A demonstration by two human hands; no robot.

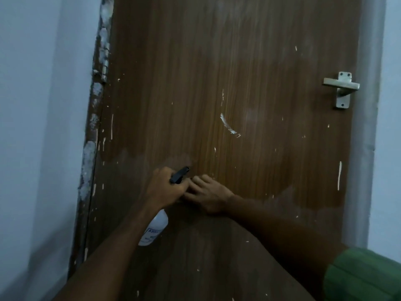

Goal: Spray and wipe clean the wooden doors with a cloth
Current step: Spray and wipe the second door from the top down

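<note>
A brown wooden door (227, 83) fills the view, flecked with white paint marks; its upper part looks darker than the duller lower band. My left hand (167, 187) grips the neck of a white spray bottle (155, 229) with a black trigger head (179, 174), nozzle pointing up and right at the door. My right hand (208, 193) rests right beside the left, fingers touching the bottle's head near the nozzle. No cloth is visible.
A metal lever handle (341, 88) sits at the door's right edge. A paint-smeared hinge (105, 61) and frame run down the left side. Pale walls (39, 127) flank the door on both sides. A green sleeve (364, 276) shows at the bottom right.
</note>
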